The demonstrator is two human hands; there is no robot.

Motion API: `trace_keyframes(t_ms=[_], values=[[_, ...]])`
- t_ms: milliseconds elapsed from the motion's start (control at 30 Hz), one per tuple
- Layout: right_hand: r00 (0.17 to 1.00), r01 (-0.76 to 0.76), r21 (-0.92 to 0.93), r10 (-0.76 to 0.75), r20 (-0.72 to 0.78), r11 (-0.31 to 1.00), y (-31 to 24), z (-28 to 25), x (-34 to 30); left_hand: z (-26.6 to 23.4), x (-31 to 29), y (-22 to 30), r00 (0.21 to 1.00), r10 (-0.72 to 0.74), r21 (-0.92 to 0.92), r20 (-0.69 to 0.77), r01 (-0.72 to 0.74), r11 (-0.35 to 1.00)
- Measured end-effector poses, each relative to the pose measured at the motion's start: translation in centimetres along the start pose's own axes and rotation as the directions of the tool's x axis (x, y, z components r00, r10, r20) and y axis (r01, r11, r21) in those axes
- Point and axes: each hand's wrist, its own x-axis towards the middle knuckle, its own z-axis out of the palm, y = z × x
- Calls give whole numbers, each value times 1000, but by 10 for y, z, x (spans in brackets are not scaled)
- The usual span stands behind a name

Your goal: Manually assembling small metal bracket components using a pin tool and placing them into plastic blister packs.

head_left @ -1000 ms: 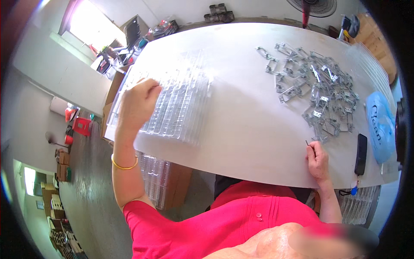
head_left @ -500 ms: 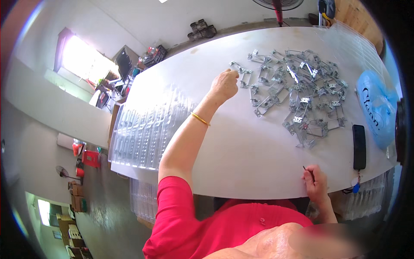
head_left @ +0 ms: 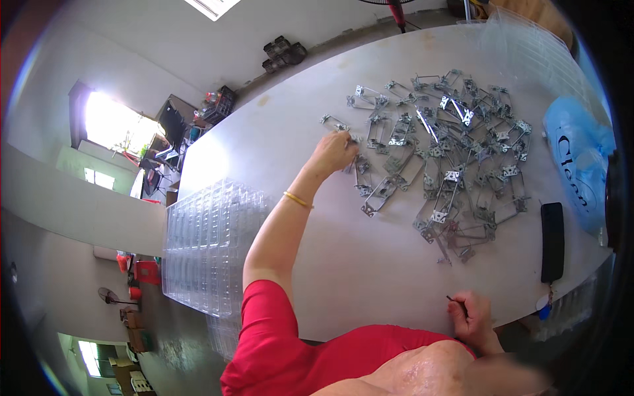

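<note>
A spread pile of silvery metal brackets (head_left: 449, 152), small plates joined by thin rods, lies on the white table. At the pile's left edge, my left hand (head_left: 332, 156) has its fingers bent and closed on a metal bracket (head_left: 335, 123); part of that piece is hidden under the fingers. Other brackets lie right beside these fingertips. My right hand (head_left: 474, 321) rests low at the table's near edge. Its fingers are closed around a thin dark stick-like tool, whose tip (head_left: 450, 298) points up and left; the rest is hidden in the hand.
Clear plastic trays (head_left: 205, 244) are stacked at the table's left, and more clear trays (head_left: 528, 49) stand at the far right. A blue plastic bag (head_left: 576, 162) and a black phone (head_left: 552, 242) lie on the right. A fan (head_left: 397, 13) stands beyond the table.
The view has shifted, so the table appears lower and turned. My left hand has moved rightward onto the bracket at the pile's left edge. My right hand still holds the thin dark tool.
</note>
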Motion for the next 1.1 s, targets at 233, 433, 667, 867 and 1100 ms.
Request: trace_keyframes(t_ms=[233,433,667,867,1100], values=[[1000,-3,-33,3,11,999,-4,-4,6,-39,21,32,993,-41,108,-115,53,993],[1000,-12,-27,11,-15,1000,0,-1,4,-6,85,21,954,177,129,-243,-149,980],[996,-89,24,89,7,996,8,2,-2,-35,69,56,1000,19,33,-8,-19,999],[998,-64,7,64,-8,998,2,0,2,-33,54,-32,990,56,170,-130,-33,985],[996,-86,-30,86,-12,996,-3,2,-1,-23,19,-53,998,-44,164,-42,50,985]])
